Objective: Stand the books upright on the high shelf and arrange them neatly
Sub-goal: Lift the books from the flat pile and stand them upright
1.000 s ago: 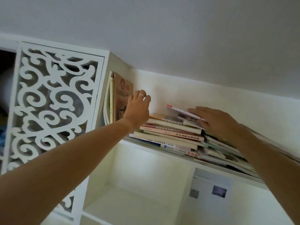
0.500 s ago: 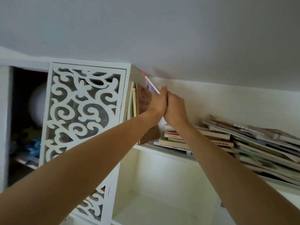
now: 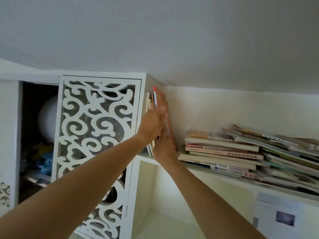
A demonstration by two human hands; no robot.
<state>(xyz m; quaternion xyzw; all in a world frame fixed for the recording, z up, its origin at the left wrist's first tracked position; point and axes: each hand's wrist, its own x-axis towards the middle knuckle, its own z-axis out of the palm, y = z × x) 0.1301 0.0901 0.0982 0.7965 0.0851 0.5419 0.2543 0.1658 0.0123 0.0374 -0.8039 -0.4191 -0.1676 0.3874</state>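
Note:
A thin white book with a red top (image 3: 155, 98) stands upright at the left end of the high shelf (image 3: 224, 176), beside an orange-covered book (image 3: 163, 107) and other upright books (image 3: 148, 102). My left hand (image 3: 152, 123) lies flat against the upright books, fingers on the white book. My right hand (image 3: 164, 147) is lower, pressed against the orange cover near its bottom. To the right, a pile of books (image 3: 222, 150) lies flat, with slanted magazines (image 3: 284, 152) beyond it.
A white cabinet with a carved scroll panel (image 3: 96, 128) borders the shelf on the left; its open compartment (image 3: 38, 135) holds a pale round object and toys. The ceiling is close above. A lower white niche (image 3: 172, 204) lies under the shelf.
My right hand lifted the thin white book off the flat pile and carried it left. Both hands now hold it upright against the standing books.

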